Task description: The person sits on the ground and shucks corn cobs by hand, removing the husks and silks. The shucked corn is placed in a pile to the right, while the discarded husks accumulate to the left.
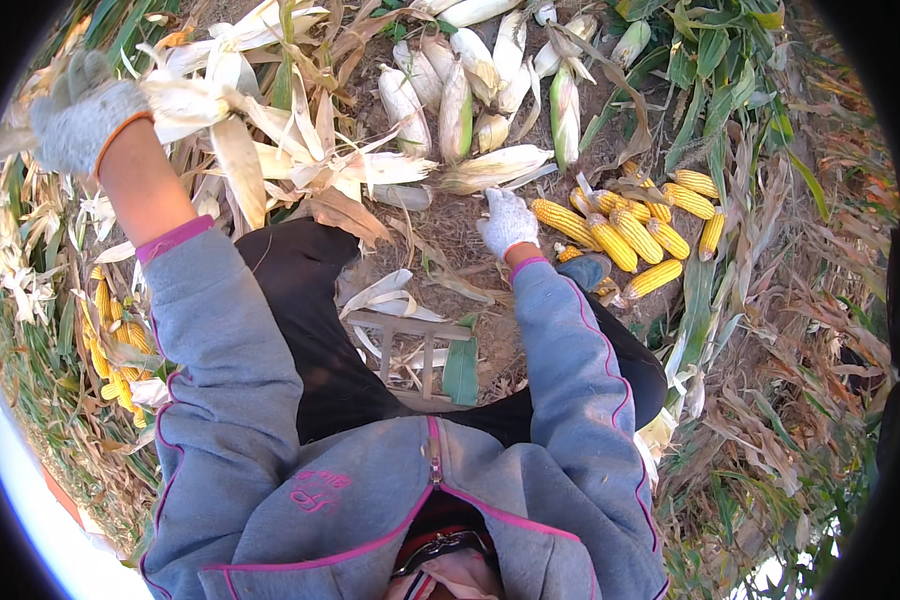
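Note:
My left hand (pixel 86 116), in a grey knit work glove, is stretched out at the upper left over a heap of pale corn husks (pixel 236 154). Its fingers are blurred against the rim, so I cannot tell what they hold. In front of me my right hand (pixel 508 223), also gloved, points away from me just below an unhusked ear of corn (pixel 499 166). Its fingertips are turned down, and any grip is hidden. Bare yellow corn cobs (pixel 634 232) lie to its right, the closest one almost beside the glove. Several ears in their husks (pixel 457 105) lie beyond it.
Between my knees is a wooden frame (pixel 409 328), with a green leaf (pixel 461 367) against it. A shoe (pixel 585 271) shows beside the cobs. More husked cobs (pixel 116 337) are piled at the left. Dry corn stalks (pixel 780 360) cover the ground at the right.

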`<state>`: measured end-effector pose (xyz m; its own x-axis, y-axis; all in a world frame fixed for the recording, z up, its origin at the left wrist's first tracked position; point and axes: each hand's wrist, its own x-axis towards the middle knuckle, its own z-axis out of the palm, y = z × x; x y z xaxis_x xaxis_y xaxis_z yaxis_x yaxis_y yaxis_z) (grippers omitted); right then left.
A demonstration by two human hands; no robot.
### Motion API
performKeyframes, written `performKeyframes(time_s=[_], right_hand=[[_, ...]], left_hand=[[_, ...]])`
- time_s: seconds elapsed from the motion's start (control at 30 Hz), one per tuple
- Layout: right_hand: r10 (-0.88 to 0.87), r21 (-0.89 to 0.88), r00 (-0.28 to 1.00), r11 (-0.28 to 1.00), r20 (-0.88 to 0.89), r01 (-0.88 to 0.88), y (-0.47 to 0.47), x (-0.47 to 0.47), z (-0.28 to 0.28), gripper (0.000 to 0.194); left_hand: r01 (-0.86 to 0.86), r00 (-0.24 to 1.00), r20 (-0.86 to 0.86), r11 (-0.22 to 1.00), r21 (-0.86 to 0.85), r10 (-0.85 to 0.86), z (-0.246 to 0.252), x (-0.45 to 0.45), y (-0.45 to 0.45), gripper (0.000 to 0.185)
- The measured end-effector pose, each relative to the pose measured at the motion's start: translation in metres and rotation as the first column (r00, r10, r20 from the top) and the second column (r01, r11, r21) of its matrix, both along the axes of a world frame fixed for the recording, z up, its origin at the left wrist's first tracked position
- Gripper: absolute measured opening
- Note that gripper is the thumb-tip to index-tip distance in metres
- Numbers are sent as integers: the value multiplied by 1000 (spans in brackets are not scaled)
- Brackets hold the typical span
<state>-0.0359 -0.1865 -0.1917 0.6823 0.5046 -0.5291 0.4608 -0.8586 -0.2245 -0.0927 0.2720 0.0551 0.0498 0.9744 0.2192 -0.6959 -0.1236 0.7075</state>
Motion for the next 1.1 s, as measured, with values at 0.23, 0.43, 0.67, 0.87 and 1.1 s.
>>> performKeyframes(time_s=[0.23,0.43,0.67,0.87,1.1], right_hand=[[153,-174,935,980,320,-100,-3,67,-72,41],[316,-170,836,948,449,-268,6,88,-116,35],[382,-336,922,879,71,-338,32,96,-107,30],[186,-184,977,962,-106,-203,13,41,-70,54],[-534,60,669,757,-517,651,23,-16,-30,77]], left_hand=[[836,497,657,515,-189,-567,-18,11,-53,65],[710,691,189,607,-356,-698,-23,54,-134,28],[800,514,242,358,-481,-823,-12,58,-169,38],[847,359,198,230,-479,-912,-28,59,-175,31],[876,302,-831,480,48,-468,-61,52,-201,34]])
